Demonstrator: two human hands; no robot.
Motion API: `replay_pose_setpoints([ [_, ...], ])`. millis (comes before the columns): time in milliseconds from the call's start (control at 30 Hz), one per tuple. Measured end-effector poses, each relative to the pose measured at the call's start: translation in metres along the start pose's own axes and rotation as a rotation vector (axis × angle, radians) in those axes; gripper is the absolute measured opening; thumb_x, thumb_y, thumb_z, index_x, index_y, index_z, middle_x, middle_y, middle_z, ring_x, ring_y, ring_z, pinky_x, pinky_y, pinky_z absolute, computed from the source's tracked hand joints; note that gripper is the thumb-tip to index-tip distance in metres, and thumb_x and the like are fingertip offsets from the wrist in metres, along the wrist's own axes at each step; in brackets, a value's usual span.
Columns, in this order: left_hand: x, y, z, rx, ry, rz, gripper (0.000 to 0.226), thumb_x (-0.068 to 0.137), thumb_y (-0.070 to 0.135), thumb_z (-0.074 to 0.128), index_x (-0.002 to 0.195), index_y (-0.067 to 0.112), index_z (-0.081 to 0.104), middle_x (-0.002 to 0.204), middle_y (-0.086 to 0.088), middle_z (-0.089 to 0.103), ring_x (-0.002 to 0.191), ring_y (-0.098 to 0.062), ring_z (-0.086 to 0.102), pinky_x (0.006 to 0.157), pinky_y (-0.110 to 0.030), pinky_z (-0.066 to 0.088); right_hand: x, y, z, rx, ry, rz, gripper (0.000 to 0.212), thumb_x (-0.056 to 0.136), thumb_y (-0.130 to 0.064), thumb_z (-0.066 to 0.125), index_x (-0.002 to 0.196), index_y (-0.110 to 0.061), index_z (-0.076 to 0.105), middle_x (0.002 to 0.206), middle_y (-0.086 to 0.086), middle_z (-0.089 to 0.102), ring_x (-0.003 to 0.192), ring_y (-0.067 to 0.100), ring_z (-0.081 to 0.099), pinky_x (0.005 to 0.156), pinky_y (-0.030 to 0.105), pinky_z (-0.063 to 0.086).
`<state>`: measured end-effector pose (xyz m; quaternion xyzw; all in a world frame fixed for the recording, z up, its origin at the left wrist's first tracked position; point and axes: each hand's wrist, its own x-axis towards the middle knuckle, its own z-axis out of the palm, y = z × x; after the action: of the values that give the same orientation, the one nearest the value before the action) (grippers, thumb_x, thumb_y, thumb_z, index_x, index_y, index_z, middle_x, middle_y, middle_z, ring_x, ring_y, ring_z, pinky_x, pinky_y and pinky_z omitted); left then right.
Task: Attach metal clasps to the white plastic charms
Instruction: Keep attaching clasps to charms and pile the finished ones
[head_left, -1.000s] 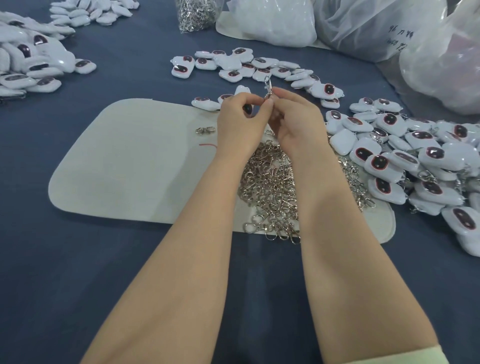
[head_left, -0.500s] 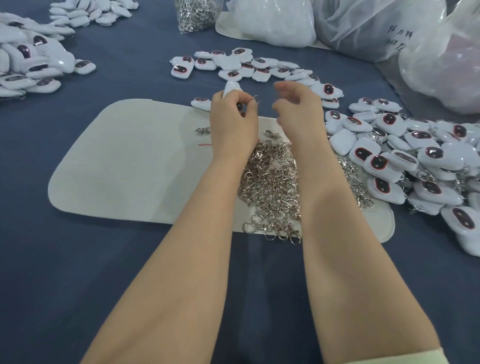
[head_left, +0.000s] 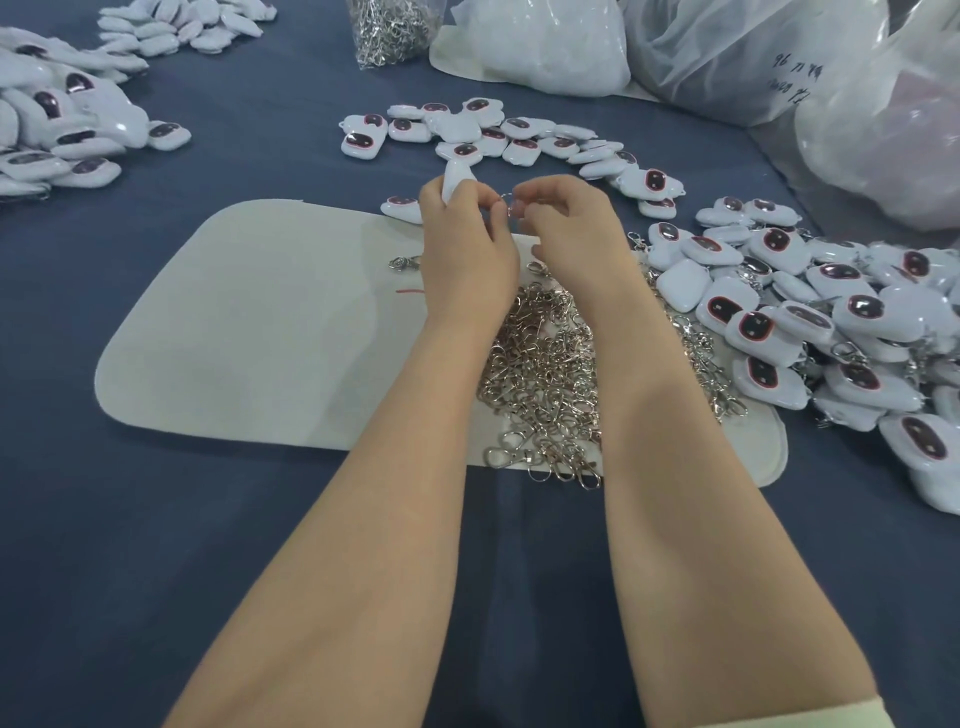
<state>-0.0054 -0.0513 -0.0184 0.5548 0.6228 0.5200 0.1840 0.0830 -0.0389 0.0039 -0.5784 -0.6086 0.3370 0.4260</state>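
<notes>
Left hand (head_left: 467, 244) gripped a charm (head_left: 457, 177), right hand (head_left: 571, 223) pinched a clasp (head_left: 510, 206) — seemingly finished pile (head_left: 789, 332) at right, many bare charms (head_left: 467, 130) waited upper centre.

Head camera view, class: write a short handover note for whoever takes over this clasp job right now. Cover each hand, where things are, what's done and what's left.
Left hand grips one white charm, raised above the pad's far edge.
Right hand pinches a metal clasp right beside that charm; whether it is hooked on cannot be seen.
Clasp pile lies on the white pad, between the wrists.
Done: the charm heap on the right shows clasps among it.
Left: join this pair, then probably the charms in the far row.
</notes>
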Motion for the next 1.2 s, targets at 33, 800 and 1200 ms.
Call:
replay_pose_setpoints([
  [33,-0.0001,0.0001,-0.0004,0.005,-0.009,0.0,0.016,0.097,0.014,0.047,0.102,0.007,0.06,0.127,-0.008,0.044,0.084,-0.014,0.048,0.073,-0.021,0.034,-0.0009,-0.0007,0.0009,0.01,-0.013,-0.006,0.019,0.092,-0.009,0.05,0.104,-0.014,0.063,0.098,0.0,0.068,0.095,0.01,0.064,0.084,0.026,0.051],
  [800,0.0002,-0.0012,-0.0009,-0.063,-0.027,-0.024,0.011,0.092,0.016,0.055,0.095,0.011,0.065,0.111,-0.002,0.048,0.069,0.005,0.045,0.064,-0.01,0.03,-0.0058,-0.0038,-0.0067,-0.183,0.032,-0.026,0.017,0.09,-0.017,0.055,0.08,-0.016,0.07,0.072,-0.004,0.065,0.074,0.012,0.057,0.074,0.029,0.05],
  [1200,-0.0042,-0.0013,0.0005,0.016,-0.064,0.032,0.014,0.095,0.012,0.048,0.101,0.007,0.06,0.122,-0.008,0.046,0.077,-0.015,0.045,0.079,-0.031,0.044,0.0,-0.0026,-0.0026,-0.263,0.088,-0.141,0.011,0.081,-0.011,0.065,0.084,-0.021,0.063,0.092,-0.003,0.066,0.081,0.004,0.054,0.073,0.012,0.042],
])
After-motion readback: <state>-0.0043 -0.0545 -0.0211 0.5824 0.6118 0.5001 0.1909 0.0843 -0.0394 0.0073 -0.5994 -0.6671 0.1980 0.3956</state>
